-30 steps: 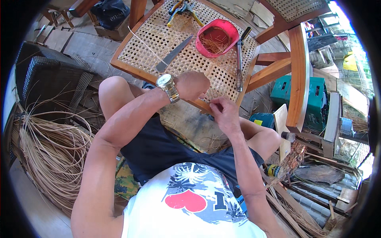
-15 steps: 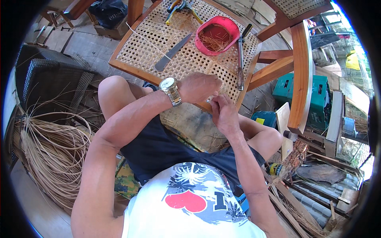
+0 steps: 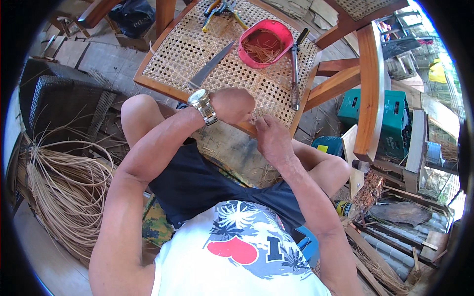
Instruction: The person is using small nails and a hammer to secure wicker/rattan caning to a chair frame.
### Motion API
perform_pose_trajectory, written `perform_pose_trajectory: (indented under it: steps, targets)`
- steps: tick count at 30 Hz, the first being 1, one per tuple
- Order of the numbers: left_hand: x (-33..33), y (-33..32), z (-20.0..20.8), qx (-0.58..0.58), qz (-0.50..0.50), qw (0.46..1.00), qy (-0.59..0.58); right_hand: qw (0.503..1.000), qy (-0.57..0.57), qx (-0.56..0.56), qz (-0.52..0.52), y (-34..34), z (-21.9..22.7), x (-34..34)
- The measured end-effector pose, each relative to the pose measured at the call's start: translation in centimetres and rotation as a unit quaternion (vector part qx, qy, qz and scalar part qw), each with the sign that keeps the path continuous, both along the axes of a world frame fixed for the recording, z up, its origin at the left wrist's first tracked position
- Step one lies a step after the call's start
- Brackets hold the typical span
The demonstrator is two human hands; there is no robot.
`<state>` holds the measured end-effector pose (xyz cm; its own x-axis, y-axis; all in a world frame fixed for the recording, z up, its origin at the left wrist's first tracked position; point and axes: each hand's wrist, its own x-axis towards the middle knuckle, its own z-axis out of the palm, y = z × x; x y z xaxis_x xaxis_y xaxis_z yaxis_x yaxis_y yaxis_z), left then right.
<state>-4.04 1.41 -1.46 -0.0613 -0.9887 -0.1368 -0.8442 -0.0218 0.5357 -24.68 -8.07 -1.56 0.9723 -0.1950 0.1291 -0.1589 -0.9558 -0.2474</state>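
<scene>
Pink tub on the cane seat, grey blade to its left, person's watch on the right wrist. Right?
Wrong wrist: the head view shows the watch on the left wrist. The pink tub is on the cane seat, with the grey blade to its left.

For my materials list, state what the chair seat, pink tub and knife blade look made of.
Chair seat: probably natural cane, matte; pale strands woven around open holes.
Pink tub: likely plastic; smooth, evenly coloured wall.
Knife blade: apparently metal, dull grey; thin, flat, tapering.
</scene>
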Motion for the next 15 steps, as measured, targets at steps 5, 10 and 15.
perform_pose_trajectory:
  steps: [5,10,15]
  targets:
    - [-0.2,0.4,-1.5,-0.006,0.037,0.999,0.016,0.956,0.084,0.266,-0.095,-2.3,2.2,0.8]
    - [-0.3,0.4,-1.5,-0.01,0.031,0.999,0.036,0.968,-0.104,0.082,-0.214,-6.7,1.4,3.0]
    - [0.0,0.1,-0.7,0.031,0.015,0.998,0.05,0.967,-0.008,-0.05,-0.249,-10.6,-0.9,5.6]
